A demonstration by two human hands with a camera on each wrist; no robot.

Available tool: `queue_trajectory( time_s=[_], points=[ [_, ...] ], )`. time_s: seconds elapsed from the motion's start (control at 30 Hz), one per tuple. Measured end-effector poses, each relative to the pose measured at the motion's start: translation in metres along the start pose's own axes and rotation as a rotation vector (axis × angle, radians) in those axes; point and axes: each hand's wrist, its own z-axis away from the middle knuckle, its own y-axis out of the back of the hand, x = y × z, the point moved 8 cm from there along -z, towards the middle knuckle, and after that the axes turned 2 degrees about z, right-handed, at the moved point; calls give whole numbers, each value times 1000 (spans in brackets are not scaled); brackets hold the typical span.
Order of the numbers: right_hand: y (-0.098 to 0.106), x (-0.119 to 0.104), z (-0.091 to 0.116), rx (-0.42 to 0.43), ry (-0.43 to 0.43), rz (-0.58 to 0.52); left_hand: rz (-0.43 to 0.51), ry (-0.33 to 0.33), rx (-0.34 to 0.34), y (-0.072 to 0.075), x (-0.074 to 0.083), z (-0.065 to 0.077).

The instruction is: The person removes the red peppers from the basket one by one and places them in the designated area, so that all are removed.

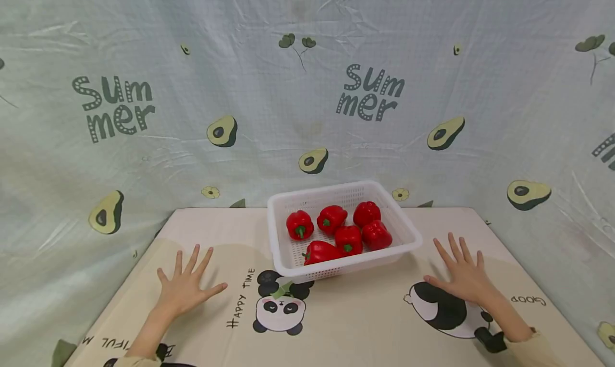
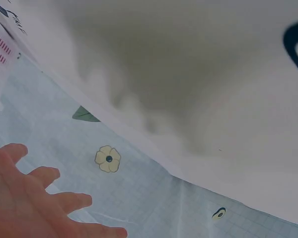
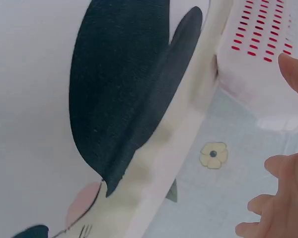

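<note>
Basket (image 1: 346,264), long axis crosswise, right end farther

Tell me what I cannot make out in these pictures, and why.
Front-left pepper: head view; the basket wall hides its bottom.
Peppers: right wrist view; basket wall hides them, except red glimpses.
Basket: left wrist view; left edge cuts off most.
Left hand: left wrist view; left edge cuts off part.
Right hand: right wrist view; right edge cuts off part.

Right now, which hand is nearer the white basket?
Right. Your right hand is just right of the white basket; your left hand is farther off, to its left.
</note>
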Motion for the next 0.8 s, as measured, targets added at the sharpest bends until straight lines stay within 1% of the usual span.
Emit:
queue_trajectory(
  time_s=[0.1,0.23,0.33,0.47,0.63,0.8],
  points=[
    [6,1,-1,31,10,-3,1,-7,0,1,1,-1],
    [13,-2,-2,78,35,-6,-12,-24,20,3,6,0],
    [16,-8,-3,92,54,-6,-25,-38,40,5,10,1],
    [18,-16,-5,106,79,-16,-16,-63,59,8,18,2],
    [21,-25,-9,142,115,-12,7,-82,53,9,27,3],
    [25,-32,-14,152,135,-5,15,-98,52,10,36,1]
  ],
)
